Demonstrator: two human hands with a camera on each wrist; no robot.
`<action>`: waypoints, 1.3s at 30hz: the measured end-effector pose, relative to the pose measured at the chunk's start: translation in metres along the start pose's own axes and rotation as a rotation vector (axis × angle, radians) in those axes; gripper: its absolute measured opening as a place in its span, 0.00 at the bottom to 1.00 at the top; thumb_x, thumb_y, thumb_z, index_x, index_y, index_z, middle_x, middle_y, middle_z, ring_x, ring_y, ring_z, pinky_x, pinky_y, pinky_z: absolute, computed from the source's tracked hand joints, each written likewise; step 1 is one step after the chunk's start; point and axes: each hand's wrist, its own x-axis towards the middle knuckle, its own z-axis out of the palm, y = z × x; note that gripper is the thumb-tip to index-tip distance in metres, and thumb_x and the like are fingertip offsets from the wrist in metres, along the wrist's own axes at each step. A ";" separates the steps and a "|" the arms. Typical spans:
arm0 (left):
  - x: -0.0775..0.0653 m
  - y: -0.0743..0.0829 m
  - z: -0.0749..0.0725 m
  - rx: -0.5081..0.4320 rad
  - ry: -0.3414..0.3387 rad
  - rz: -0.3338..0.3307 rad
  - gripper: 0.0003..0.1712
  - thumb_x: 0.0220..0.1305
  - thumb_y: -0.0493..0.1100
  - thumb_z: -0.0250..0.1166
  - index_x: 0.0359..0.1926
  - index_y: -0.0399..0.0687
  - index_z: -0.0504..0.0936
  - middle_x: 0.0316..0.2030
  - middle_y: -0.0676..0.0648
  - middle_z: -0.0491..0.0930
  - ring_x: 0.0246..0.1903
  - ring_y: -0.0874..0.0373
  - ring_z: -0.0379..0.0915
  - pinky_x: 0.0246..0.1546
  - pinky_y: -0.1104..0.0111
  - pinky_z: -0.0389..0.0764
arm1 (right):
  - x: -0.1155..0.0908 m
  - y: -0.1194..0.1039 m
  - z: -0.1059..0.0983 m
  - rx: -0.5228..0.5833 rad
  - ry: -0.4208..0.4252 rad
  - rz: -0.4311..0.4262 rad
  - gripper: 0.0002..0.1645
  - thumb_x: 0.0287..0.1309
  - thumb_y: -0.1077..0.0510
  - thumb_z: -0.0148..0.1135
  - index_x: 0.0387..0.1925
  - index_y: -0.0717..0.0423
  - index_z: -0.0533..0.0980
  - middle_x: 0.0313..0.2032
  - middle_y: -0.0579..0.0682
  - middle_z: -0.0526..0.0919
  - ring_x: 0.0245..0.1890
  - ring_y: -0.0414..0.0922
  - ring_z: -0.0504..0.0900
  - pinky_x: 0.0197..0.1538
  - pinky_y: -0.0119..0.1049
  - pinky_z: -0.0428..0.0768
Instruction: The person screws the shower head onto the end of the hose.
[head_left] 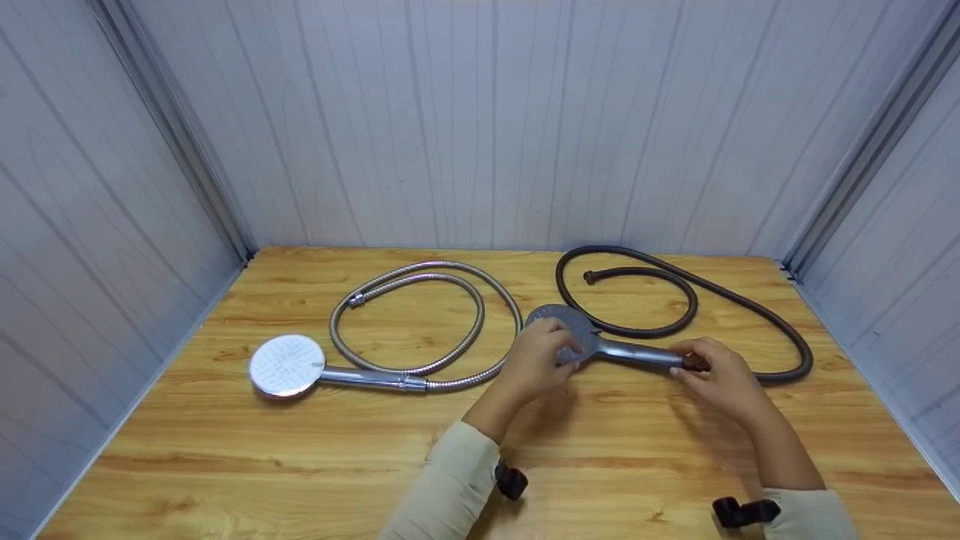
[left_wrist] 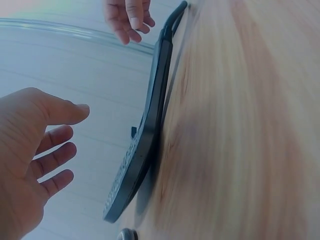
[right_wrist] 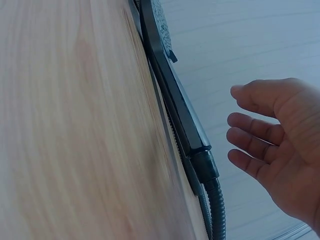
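A dark grey hand shower (head_left: 637, 352) lies face up on the wooden table, its handle pointing right. Above its round spray face hovers my left hand (head_left: 536, 356); the left wrist view shows those fingers (left_wrist: 55, 157) loosely bent, apart from the shower (left_wrist: 150, 115). My right hand (head_left: 720, 379) is by the handle's end, where a dark hose (head_left: 750, 304) joins. In the right wrist view a gap separates the thumb and fingers (right_wrist: 255, 150) from the connector (right_wrist: 205, 165). Neither hand holds anything.
To the left lies a chrome hand shower (head_left: 287, 365) with a coiled metal hose (head_left: 480, 289) attached. Loops of the dark hose lie at the back right. Pale panel walls (head_left: 450, 135) border the table (head_left: 225, 457) at the back and on both sides.
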 end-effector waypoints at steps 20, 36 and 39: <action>-0.035 -0.025 -0.026 -0.176 0.081 -0.085 0.16 0.48 0.35 0.77 0.39 0.45 0.83 0.40 0.49 0.78 0.44 0.55 0.74 0.47 0.65 0.74 | -0.004 -0.008 0.000 0.025 -0.016 -0.025 0.22 0.61 0.57 0.65 0.56 0.60 0.76 0.52 0.60 0.77 0.52 0.59 0.76 0.50 0.58 0.76; -0.052 -0.039 -0.041 -0.170 0.093 -0.098 0.13 0.50 0.35 0.75 0.39 0.44 0.83 0.39 0.49 0.77 0.43 0.54 0.74 0.47 0.62 0.75 | -0.004 -0.012 -0.002 0.012 -0.005 -0.036 0.20 0.61 0.58 0.66 0.54 0.60 0.77 0.52 0.59 0.77 0.50 0.58 0.76 0.50 0.58 0.75; -0.053 -0.041 -0.046 -0.158 0.090 -0.101 0.13 0.50 0.36 0.75 0.38 0.44 0.83 0.38 0.49 0.77 0.43 0.54 0.74 0.46 0.61 0.75 | -0.004 -0.014 -0.004 0.008 0.001 -0.051 0.21 0.61 0.56 0.66 0.53 0.60 0.78 0.51 0.59 0.77 0.50 0.58 0.76 0.50 0.58 0.75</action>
